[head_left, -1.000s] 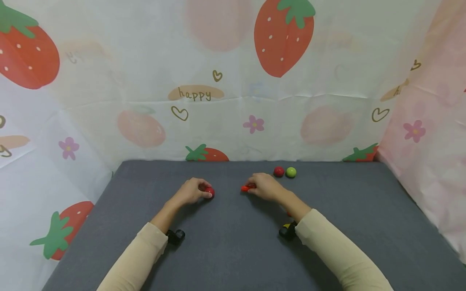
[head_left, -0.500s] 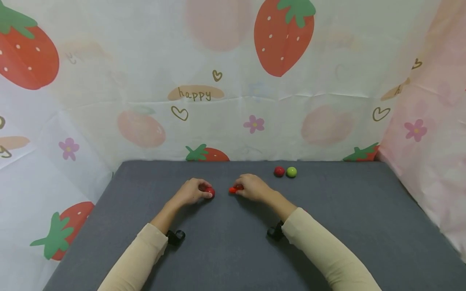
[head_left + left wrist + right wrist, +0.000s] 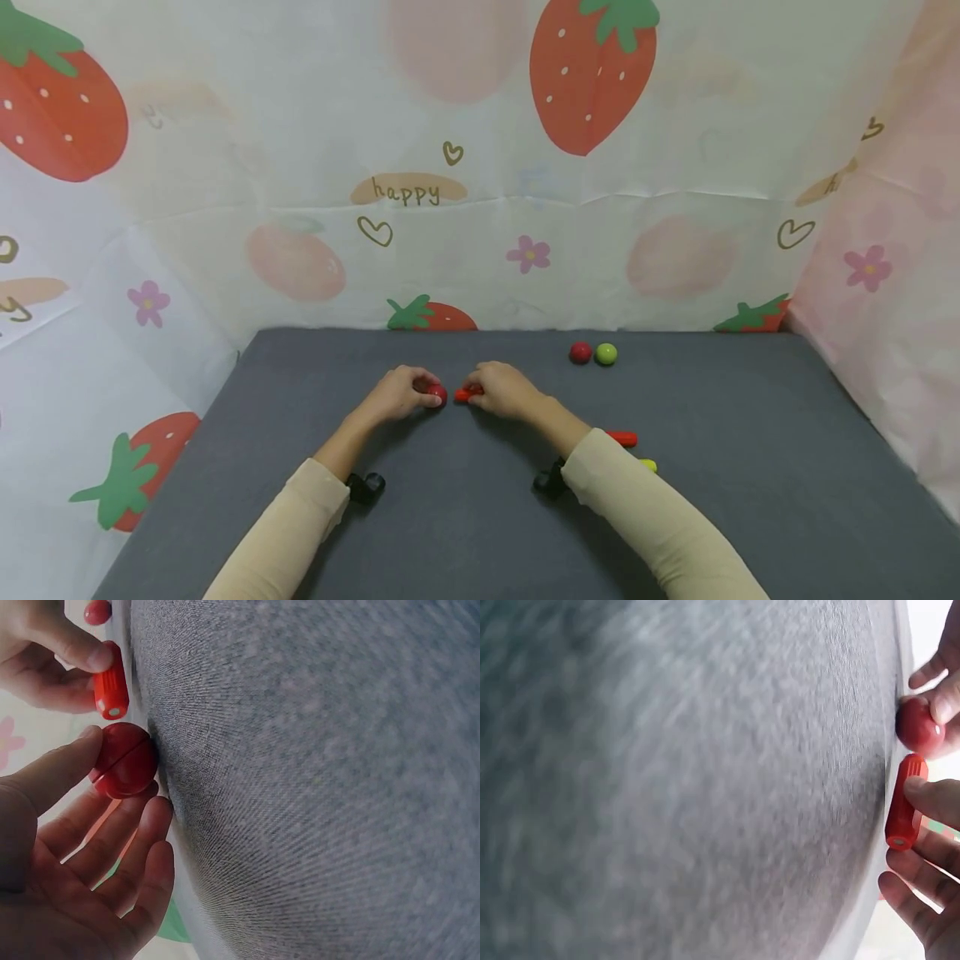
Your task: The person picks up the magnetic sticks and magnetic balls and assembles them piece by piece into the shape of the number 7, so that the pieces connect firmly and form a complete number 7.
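right hand point(image 3: 501, 392) sits farther left than before, pinching a red rod point(image 3: 112, 686) just beside the red ball point(image 3: 129, 761); left hand point(image 3: 394, 395), unmoved, grips that ball

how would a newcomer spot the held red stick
From the grey table, follow the right sleeve to the right grip. The red stick is pinched there, beside a red ball. Unlike that round ball, it's long; unlike the red piece by the sleeve, it's held.
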{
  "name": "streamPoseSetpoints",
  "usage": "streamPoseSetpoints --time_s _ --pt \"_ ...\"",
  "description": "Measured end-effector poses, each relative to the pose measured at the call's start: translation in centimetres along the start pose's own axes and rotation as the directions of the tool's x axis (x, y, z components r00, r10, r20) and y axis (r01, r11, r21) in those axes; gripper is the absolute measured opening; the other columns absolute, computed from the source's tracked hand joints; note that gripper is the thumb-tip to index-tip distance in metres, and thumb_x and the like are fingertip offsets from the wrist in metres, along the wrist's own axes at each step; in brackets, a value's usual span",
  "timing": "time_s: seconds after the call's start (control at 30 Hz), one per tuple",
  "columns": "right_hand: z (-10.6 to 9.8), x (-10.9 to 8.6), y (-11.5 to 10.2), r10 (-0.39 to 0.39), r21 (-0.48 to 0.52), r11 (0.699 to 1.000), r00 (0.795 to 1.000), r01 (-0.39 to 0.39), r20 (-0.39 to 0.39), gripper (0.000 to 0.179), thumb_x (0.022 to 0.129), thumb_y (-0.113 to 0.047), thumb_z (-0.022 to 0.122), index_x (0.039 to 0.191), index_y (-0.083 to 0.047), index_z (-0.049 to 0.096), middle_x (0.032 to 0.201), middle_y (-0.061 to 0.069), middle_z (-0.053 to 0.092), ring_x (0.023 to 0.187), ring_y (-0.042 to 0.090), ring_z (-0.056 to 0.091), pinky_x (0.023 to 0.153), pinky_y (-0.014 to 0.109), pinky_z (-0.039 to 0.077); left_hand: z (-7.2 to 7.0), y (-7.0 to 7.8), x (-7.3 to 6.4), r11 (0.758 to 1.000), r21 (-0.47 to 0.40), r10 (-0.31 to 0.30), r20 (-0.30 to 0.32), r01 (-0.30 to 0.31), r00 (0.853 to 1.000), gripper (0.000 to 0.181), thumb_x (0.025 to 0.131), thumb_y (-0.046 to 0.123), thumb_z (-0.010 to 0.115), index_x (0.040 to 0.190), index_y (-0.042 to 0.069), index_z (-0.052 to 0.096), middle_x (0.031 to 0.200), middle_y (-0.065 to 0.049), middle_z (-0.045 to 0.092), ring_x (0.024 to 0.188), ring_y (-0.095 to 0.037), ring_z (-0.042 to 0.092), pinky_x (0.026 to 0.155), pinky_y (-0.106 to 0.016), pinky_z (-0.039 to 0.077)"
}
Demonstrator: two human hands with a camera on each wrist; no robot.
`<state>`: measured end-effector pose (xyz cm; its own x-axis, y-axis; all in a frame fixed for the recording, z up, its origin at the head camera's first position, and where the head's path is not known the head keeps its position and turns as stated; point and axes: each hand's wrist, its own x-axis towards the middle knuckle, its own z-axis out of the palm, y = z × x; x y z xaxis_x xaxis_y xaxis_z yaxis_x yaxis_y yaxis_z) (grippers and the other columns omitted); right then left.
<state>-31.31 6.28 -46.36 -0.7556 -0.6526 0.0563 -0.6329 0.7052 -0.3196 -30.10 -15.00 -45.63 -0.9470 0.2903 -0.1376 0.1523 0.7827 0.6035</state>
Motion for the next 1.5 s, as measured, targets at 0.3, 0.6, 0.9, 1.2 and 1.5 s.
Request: streamPoseSetpoints --time_s 0.3,0.6,0.9,1.2,1.5 --pt "0.1 0.4 -0.7 -0.007 0.001 1.000 1.000 0.007 -0.014 0.019 0.093 -0.018 0.067 0.108 -0.008 0.073 0.099 0.006 0.067 0.087 0.019 0.059 0.082 0.035 0.050 0.0 0.0 0.1 1.000 -0.001 0.007 -0.007 -0.007 1.000 0.034 0.088 0.022 0.073 0.116 0.003 0.068 0.107 -0.011 0.072 0.092 -0.021 0.065 0.080 -0.037 0.052" --pt "0.3 0.5 -0.9 0.032 0.018 0.999 0.999 -0.032 -0.013 0.021 0.094 -0.019 0.066 0.111 -0.010 0.072 0.102 0.006 0.067 0.089 0.019 0.059 0.083 0.036 0.050 0.3 0.0 -0.3 0.999 -0.045 0.003 -0.020 -0.004 1.000 0.037 0.089 0.021 0.072 0.121 0.004 0.065 0.114 -0.014 0.070 0.101 -0.026 0.066 0.082 -0.038 0.054" --pt "0.6 0.3 -0.8 0.037 0.066 0.997 0.999 -0.035 -0.033 0.022 0.096 -0.017 0.063 0.114 -0.009 0.072 0.103 0.007 0.066 0.089 0.021 0.060 0.084 0.037 0.049 0.6 0.2 -0.5 0.999 -0.005 0.049 -0.071 -0.049 0.996 0.034 0.089 0.018 0.071 0.120 0.005 0.067 0.111 -0.014 0.071 0.099 -0.026 0.068 0.078 -0.037 0.055" --pt "-0.2 0.2 -0.3 0.080 0.098 0.992 0.996 -0.076 -0.031 0.025 0.096 -0.018 0.062 0.117 -0.009 0.071 0.105 0.007 0.066 0.093 0.020 0.061 0.084 0.037 0.050 0.9 0.2 -0.3 0.998 0.015 0.059 -0.075 -0.059 0.995 0.034 0.090 0.018 0.071 0.122 0.007 0.068 0.113 -0.012 0.070 0.100 -0.026 0.068 0.080 -0.038 0.055" --pt "-2.0 -0.7 1.5 0.104 0.093 0.991 0.993 -0.098 -0.053 0.025 0.095 -0.017 0.064 0.117 -0.007 0.071 0.105 0.008 0.067 0.098 0.023 0.063 0.087 0.040 0.052 0.8 0.0 -0.4 0.999 0.031 0.039 -0.072 -0.037 0.997 0.034 0.090 0.019 0.070 0.122 0.008 0.068 0.117 -0.011 0.069 0.104 -0.026 0.067 0.086 -0.041 0.054"
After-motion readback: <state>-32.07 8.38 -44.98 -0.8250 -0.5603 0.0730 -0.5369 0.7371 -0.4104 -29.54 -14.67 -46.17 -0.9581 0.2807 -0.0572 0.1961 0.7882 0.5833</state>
